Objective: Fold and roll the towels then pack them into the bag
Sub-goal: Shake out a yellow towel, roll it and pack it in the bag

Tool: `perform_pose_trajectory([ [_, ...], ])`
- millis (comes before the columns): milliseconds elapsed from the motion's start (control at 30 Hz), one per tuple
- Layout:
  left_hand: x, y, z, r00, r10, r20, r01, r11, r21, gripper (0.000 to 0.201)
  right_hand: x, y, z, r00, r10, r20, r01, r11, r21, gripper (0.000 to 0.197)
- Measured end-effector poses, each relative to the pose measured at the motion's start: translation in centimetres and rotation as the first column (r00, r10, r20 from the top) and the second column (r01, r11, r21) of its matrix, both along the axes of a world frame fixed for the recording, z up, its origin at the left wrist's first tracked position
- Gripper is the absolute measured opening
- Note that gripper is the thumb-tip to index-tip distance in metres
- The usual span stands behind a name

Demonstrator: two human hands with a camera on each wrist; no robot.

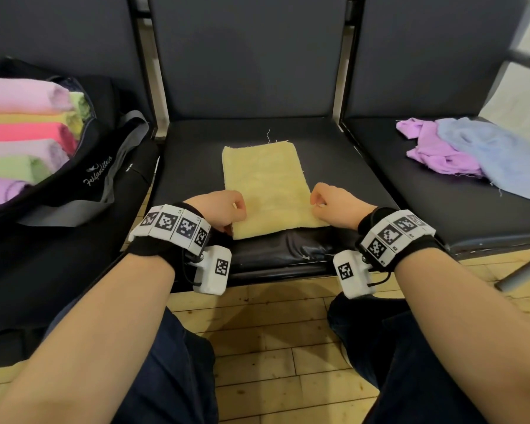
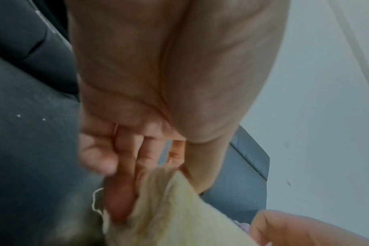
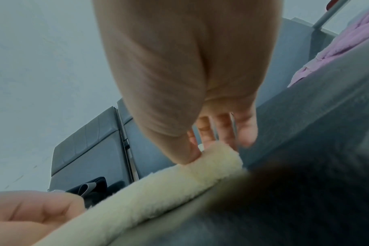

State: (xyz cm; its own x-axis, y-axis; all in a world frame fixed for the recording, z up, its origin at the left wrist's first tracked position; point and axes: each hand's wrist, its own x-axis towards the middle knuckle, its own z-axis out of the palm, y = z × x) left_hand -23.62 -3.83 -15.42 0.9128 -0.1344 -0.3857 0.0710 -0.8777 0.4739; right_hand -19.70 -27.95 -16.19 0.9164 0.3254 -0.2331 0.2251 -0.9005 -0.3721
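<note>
Fingers (image 1: 238,206) of both hands pinch the folded yellow towel's (image 1: 265,182) near edge, rolling unstarted; bag (image 1: 83,166) nearly full, two towels (image 1: 471,151) loose.

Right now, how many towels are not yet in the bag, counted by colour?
Yellow towel: 1
Purple towel: 1
Light blue towel: 1
Total: 3
</note>
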Motion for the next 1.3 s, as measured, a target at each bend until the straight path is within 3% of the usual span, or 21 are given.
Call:
perform_pose_trajectory([
  [100,0.0,0.1,-0.1,0.995,-0.040,0.087,0.034,0.997,0.068,0.009,0.0,0.0,0.0,0.989,0.061,0.132,-0.064,0.998,0.021,0.017],
  [233,-0.2,-0.1,0.2,0.978,-0.082,0.190,0.079,0.997,0.021,0.011,-0.2,0.2,0.6,0.990,0.096,0.106,-0.102,0.993,0.054,0.030],
  [333,-0.3,-0.1,0.6,0.976,-0.114,0.186,0.103,0.992,0.067,0.014,-0.4,0.0,1.3,0.997,0.073,0.038,-0.075,0.995,0.063,0.021],
  [433,-0.4,0.2,0.9,0.985,-0.107,0.137,0.100,0.993,0.059,0.018,-0.6,-0.1,1.4,0.992,0.110,-0.060,-0.109,0.994,0.029,0.025],
  [567,-0.9,-0.1,0.8,0.988,-0.128,0.087,0.117,0.986,0.116,0.035,-0.4,-0.1,1.1,0.988,0.153,-0.021,-0.153,0.988,-0.031,0.031],
  [733,-0.7,0.0,0.6,0.988,-0.125,0.088,0.114,0.986,0.119,0.021,-0.1,-0.1,0.6,0.988,0.153,-0.027,-0.153,0.988,-0.002,0.034],
  [867,-0.6,0.1,1.0,0.999,-0.029,0.028,0.028,0.998,0.058,0.030,0.2,0.0,0.5,0.994,0.084,-0.073,-0.080,0.995,0.055,0.036],
  [1033,-0.6,-0.3,1.1,0.995,0.095,-0.023,-0.096,0.990,-0.104,0.023,0.5,0.6,0.4,0.994,-0.023,-0.110,0.043,0.983,0.178,0.034],
  [1300,-0.6,-0.6,0.9,0.997,0.069,-0.047,-0.068,0.998,0.014,0.013,1.1,0.2,0.0,0.991,-0.129,-0.037,0.133,0.979,0.153,0.025],
])
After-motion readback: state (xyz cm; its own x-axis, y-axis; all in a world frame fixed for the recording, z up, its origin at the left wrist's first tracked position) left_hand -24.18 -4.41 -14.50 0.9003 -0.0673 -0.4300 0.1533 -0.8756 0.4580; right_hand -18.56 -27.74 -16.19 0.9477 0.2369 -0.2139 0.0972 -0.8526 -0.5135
